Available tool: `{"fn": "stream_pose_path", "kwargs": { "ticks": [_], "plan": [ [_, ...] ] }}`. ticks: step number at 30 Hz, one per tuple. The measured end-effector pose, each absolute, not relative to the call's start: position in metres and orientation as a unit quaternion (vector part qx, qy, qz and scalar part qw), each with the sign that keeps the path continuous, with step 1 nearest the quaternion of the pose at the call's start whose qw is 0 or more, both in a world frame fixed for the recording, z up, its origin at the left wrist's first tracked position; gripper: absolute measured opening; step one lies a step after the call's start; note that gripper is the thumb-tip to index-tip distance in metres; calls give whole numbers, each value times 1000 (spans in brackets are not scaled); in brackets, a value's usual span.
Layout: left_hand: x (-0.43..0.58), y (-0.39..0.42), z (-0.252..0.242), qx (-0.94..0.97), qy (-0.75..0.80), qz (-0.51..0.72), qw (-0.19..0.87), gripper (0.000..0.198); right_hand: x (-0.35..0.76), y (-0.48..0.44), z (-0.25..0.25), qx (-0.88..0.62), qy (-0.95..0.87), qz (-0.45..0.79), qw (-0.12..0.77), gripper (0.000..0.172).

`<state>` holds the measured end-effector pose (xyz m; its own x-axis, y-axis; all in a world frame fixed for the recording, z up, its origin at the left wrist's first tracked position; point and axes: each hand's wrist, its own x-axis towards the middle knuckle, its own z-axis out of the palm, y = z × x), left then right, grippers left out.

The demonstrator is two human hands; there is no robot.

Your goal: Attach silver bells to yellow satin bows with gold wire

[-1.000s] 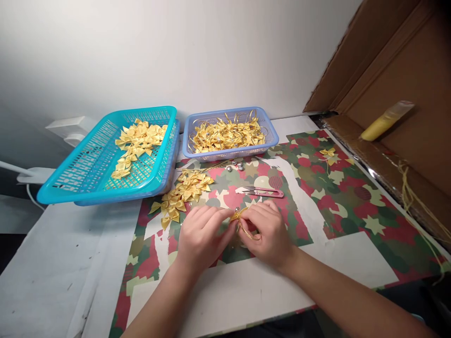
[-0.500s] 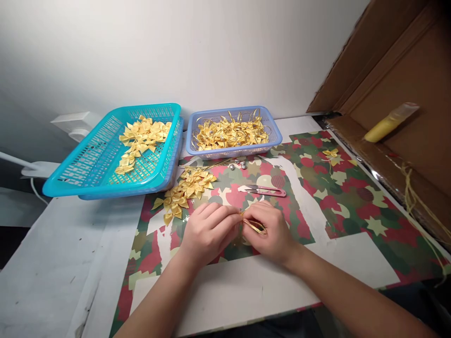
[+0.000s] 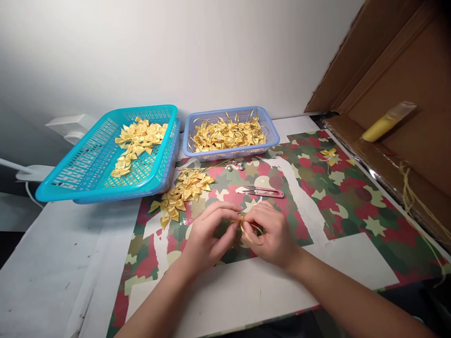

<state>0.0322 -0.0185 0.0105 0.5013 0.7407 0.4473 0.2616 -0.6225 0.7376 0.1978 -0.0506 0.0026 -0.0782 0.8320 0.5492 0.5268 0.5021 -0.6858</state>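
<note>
Low over the patterned sheet, my left hand (image 3: 208, 234) and my right hand (image 3: 272, 231) meet fingertip to fingertip. A thin gold cord (image 3: 259, 231) curves in a loop out of my right fingers. My left thumb and fingers pinch its other end, where a small bit of yellow shows; fingers hide the rest. Just beyond my hands lie pink-handled thread snips (image 3: 264, 192). To the left is a heap of yellow ribbon bows (image 3: 186, 190). Several small silver bells (image 3: 235, 165) sit behind it, near loose gold cords (image 3: 214, 164).
A turquoise basket (image 3: 88, 192) with yellow bows stands at the left. At the back, a blue-purple basket (image 3: 229, 155) holds bows with gold cords. One bow (image 3: 328, 153) lies far right, beside a cardboard box (image 3: 387, 70) with a yellow tube (image 3: 384, 126) and hanging strings (image 3: 408, 197).
My left hand has opened its grip somewhat, thumb now showing apart from the curled fingers. The gold loop has turned and widened at my right fingers. The whole view has shifted slightly.
</note>
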Motion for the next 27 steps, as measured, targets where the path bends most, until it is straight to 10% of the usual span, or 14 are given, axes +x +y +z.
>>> {"fn": "stream_pose_path", "kwargs": {
  "ticks": [12, 27],
  "plan": [
    [29, -16, 31, 783, 461, 222, 354, 19, 197, -48, -5, -452, -802, -34, 390, 26],
    [27, -13, 42, 853, 405, 79, 319, 21, 199, -45, -7, -398, -855, 33, 331, 23]
  ]
}}
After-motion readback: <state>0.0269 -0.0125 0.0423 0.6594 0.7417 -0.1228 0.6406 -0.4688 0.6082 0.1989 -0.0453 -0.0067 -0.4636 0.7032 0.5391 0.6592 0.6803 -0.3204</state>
